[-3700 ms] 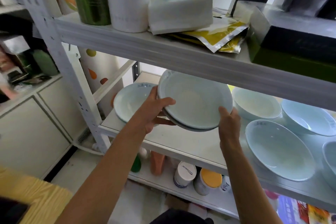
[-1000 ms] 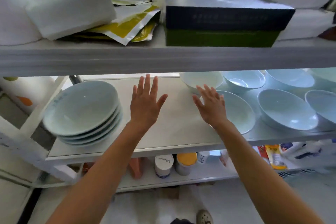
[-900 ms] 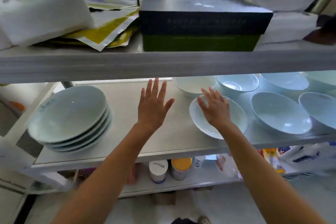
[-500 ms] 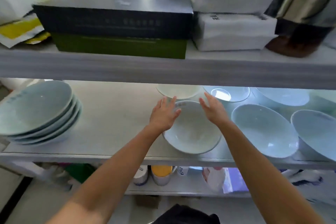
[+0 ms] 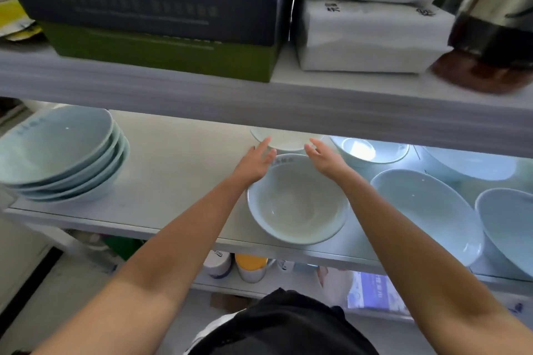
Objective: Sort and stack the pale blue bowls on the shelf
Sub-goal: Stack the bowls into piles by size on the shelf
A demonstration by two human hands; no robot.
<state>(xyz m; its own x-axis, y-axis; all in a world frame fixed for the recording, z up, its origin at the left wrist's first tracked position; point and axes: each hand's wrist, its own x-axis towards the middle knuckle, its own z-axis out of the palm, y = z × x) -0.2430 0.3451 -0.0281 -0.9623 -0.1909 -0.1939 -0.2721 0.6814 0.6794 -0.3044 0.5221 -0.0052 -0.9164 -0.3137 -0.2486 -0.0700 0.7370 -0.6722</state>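
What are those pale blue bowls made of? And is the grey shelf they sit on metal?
The pale blue round bowls, such as the stack on the left, look like glazed ceramic: they are smooth and glossy, with small bright glints and printed marks near the rim. The flat grey shelf board looks matt and dull. It may be painted metal, but coated board would look much the same.

Bowl point(image 5: 297, 207) lies between left hand point(image 5: 254, 165) and right hand point(image 5: 326, 159).

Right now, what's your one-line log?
left hand: open | right hand: open | both at front bowl far rim, no grip | stack of bowls: shelf left end
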